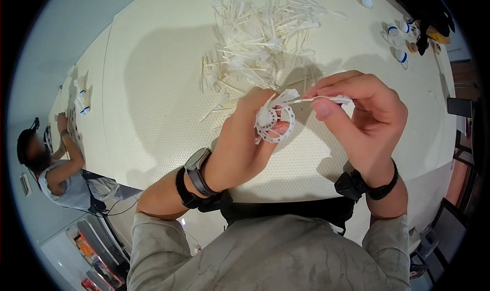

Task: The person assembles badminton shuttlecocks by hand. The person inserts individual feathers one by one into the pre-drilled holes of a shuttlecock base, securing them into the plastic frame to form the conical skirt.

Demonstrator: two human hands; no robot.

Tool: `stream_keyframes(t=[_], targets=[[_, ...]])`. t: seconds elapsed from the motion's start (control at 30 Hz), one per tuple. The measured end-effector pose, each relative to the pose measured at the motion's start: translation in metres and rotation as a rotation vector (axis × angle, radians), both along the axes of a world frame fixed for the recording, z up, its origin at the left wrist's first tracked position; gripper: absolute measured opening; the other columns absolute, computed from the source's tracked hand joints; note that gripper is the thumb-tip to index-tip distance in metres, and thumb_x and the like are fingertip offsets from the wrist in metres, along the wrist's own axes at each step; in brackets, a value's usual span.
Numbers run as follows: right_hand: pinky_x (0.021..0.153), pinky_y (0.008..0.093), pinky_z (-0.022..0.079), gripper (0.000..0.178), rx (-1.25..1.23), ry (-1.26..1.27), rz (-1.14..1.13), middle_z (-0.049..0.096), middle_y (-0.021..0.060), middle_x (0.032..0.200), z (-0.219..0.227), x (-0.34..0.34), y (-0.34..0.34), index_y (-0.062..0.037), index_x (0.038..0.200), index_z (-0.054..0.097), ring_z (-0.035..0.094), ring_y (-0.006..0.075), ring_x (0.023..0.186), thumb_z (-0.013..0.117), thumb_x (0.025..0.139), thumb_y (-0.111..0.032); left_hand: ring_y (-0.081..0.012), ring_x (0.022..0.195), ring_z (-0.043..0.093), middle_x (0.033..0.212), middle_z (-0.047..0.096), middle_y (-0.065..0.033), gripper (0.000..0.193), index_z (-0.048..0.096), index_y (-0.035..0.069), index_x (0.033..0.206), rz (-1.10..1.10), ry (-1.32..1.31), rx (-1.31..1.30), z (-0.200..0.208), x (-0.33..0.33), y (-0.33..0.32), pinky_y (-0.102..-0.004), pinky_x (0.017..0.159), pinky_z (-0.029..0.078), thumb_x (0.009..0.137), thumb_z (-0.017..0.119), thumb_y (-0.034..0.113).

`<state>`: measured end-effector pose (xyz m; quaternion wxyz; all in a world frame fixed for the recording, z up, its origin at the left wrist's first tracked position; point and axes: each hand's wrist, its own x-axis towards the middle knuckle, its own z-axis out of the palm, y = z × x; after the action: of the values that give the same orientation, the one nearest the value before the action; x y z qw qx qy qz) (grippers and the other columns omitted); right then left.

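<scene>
My left hand (245,138) is closed round a small white ring-shaped frame (285,130) with a row of holes along its rim. White petal-like pieces stick out from the frame's upper side. Between thumb and fingers, my right hand (365,115) pinches a thin white stick with a flat white flap (337,98). The stick's far end reaches the frame's upper right; whether it sits in a hole I cannot tell. Just beyond both hands lies a loose pile of similar white sticks with flaps (260,41).
A large white textured table (158,112) spreads under everything. Several clear bottles with blue-banded caps (401,56) lie at the far right beside a black bag (426,10). At the far left, another person (61,168) works at the table near more bottles (81,99).
</scene>
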<state>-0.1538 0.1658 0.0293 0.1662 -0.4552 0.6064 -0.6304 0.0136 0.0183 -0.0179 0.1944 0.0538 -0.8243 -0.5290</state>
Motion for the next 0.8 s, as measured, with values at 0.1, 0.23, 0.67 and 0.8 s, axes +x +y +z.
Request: stream_keyframes(t=[0.1,0.23,0.67,0.8], targets=[[0.072,0.0269,0.053,0.020,-0.024,0.181,0.039,0.072,0.0169,0.097,0.001,-0.002,-0.001,0.0033,0.100,0.065,0.069,0.0177,0.085,0.072,0.083,0.010,-0.0143,0.099,0.055,0.118,0.054,-0.0122,0.050,0.035,-0.003,0.135,-0.041,0.033,-0.052,0.003,-0.002,-0.001,-0.0294,0.088,0.046,0.092,0.060,-0.008],[0.072,0.0254,0.050,0.018,0.107,0.121,0.071,0.072,0.0132,0.096,0.004,0.001,-0.003,0.0023,0.099,0.067,0.066,0.0138,0.082,0.073,0.083,0.008,-0.0147,0.099,0.055,0.116,0.054,-0.0129,0.054,0.033,-0.005,0.138,-0.077,0.059,-0.108,0.007,-0.004,-0.002,-0.0306,0.087,0.047,0.092,0.061,-0.006],[0.067,0.0233,0.046,0.012,0.088,0.141,-0.013,0.070,0.0084,0.087,0.009,-0.001,-0.003,0.0025,0.094,0.067,0.059,0.0109,0.074,0.073,0.084,0.006,-0.0356,0.089,0.062,0.107,0.058,-0.0203,0.048,0.043,0.002,0.134,0.016,0.049,-0.015,0.002,-0.005,0.003,-0.0375,0.079,0.051,0.092,0.066,0.004],[0.064,0.0233,0.046,0.013,0.064,0.221,-0.018,0.070,0.0089,0.087,0.010,0.000,-0.003,0.0027,0.093,0.067,0.060,0.0110,0.072,0.074,0.083,0.007,-0.0364,0.087,0.061,0.105,0.058,-0.0207,0.047,0.044,0.002,0.134,0.020,0.052,-0.024,0.000,-0.005,0.002,-0.0379,0.078,0.050,0.093,0.066,0.004]])
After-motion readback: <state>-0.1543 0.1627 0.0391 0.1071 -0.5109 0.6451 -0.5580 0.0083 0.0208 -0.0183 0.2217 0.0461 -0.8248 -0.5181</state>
